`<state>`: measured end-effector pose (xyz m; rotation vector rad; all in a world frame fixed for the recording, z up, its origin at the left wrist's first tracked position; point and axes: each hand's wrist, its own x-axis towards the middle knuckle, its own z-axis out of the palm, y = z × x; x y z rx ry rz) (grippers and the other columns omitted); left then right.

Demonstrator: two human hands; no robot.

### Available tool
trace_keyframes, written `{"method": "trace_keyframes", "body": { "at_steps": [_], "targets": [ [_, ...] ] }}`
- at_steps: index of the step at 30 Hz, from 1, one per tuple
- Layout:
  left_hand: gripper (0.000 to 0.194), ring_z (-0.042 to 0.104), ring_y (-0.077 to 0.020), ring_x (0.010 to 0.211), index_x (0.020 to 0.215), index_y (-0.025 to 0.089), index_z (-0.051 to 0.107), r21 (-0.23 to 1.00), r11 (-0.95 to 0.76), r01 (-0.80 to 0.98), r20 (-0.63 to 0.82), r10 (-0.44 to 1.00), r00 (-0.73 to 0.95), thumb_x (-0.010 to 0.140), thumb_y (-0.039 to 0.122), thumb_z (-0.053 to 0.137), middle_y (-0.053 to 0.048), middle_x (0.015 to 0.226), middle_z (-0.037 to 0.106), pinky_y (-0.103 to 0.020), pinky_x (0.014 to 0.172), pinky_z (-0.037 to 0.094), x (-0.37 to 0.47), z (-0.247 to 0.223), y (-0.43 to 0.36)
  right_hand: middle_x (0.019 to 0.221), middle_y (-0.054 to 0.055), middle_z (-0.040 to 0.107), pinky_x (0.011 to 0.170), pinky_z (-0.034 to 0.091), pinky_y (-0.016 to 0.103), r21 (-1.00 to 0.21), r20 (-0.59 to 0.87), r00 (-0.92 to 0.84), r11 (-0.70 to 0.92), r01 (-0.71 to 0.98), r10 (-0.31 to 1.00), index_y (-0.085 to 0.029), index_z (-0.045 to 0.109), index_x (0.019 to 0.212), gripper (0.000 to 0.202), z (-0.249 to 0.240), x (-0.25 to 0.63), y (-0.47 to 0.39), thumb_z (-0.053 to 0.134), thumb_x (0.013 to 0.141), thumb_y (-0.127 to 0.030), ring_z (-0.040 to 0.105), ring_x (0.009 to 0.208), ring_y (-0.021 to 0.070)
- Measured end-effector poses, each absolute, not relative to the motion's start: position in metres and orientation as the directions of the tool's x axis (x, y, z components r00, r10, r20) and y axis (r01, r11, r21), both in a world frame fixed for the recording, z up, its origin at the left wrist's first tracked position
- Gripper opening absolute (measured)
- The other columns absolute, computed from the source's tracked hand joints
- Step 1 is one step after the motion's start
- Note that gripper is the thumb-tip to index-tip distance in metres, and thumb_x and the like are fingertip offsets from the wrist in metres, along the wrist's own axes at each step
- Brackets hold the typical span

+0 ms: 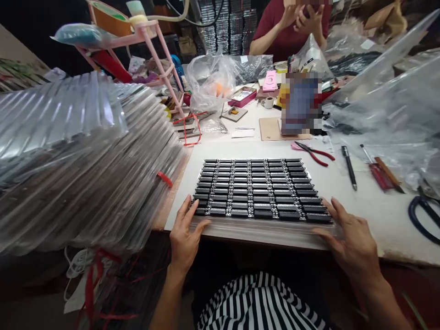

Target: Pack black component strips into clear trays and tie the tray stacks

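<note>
A flat array of black multi-pin chips [252, 190], set in several rows with bright metal pins showing, lies on the white tabletop in front of me. Clear plastic [261, 228] runs along its near edge. My left hand [184, 236] grips the near left corner, fingers along the side and thumb over the front edge. At the near right corner, my right hand [355, 243] holds the array the same way, its thumb by the clear plastic. The undersides of both grips are hidden.
Long clear plastic tubes [85, 169] are piled high at left, beside a pink rack [151, 50]. Pliers [314, 152], a pen-like tool [349, 167] and scissors [426, 213] lie at right. Plastic bags [388, 105] crowd the back right. A person [278, 32] sits opposite.
</note>
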<state>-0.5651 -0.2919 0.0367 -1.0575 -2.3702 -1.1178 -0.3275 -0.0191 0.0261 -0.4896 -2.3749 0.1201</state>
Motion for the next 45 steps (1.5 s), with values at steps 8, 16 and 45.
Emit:
{"method": "trace_keyframes", "body": {
  "at_steps": [8,16,45],
  "targets": [
    [0.046,0.049,-0.0222,0.123,0.123,0.026,0.054,0.582,0.426,0.693,0.454,0.536,-0.712,0.079,0.03,0.066,-0.006,0.134,0.051,-0.044,0.107,0.037,-0.567,0.039,-0.29,0.126,0.013,0.058,0.088,0.041,0.042,-0.291,0.485,-0.767,0.905,0.311,0.419,-0.02,0.018,0.147,0.077,0.029,-0.322,-0.013,0.056,0.084,-0.044,0.056,0.104,0.0262],
    [0.082,0.034,-0.0249,0.134,0.145,0.027,0.023,0.58,0.498,0.644,0.265,0.633,-0.727,0.077,0.039,0.067,-0.009,0.147,0.034,-0.045,0.112,0.028,-0.571,0.048,-0.294,0.135,0.013,0.048,0.094,0.039,0.046,-0.381,0.297,-0.839,0.862,0.334,0.456,-0.022,0.014,0.147,0.08,0.03,-0.312,-0.008,0.053,0.084,-0.05,0.047,0.119,0.0279],
    [0.063,0.011,-0.038,0.14,0.138,0.023,0.04,0.299,0.667,0.682,0.303,0.612,-0.731,0.083,0.047,0.055,-0.016,0.151,0.023,-0.067,0.105,0.017,-0.544,0.041,-0.279,0.114,0.007,0.064,0.085,0.039,0.042,-0.537,0.402,-0.619,0.721,0.437,0.675,-0.022,0.055,0.12,0.037,0.036,-0.337,-0.024,0.045,0.09,-0.04,0.055,0.103,0.0239]
  ]
}}
